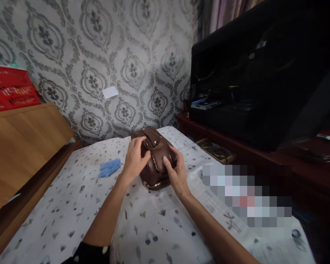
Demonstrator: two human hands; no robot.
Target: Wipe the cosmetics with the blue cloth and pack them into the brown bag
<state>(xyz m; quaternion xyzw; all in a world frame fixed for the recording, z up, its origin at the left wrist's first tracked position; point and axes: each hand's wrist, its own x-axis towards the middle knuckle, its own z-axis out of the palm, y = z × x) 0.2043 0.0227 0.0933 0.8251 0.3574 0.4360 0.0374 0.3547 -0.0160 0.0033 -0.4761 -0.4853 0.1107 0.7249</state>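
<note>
A brown leather handbag (161, 158) with gold-coloured zips and studs lies on the patterned white cloth in the middle of the head view. My left hand (136, 156) is at its left side, fingers curled over the edge near the looped handle (153, 146), thumb against the leather. On the opposite side my right hand (176, 170) grips the bag, thumb on top and fingers around its right flank. The far side of the bag and some fingertips are hidden. A crumpled blue cloth (110, 168) rests left of my left hand.
The white cloth (71, 205) covers a flat surface reaching the patterned wall. On the left stand a wooden panel (24, 139) and a red plastic basket (11, 88). A large dark screen (236, 80) rises at right, above an open drawer (216, 150). A pixelated patch hides the right edge.
</note>
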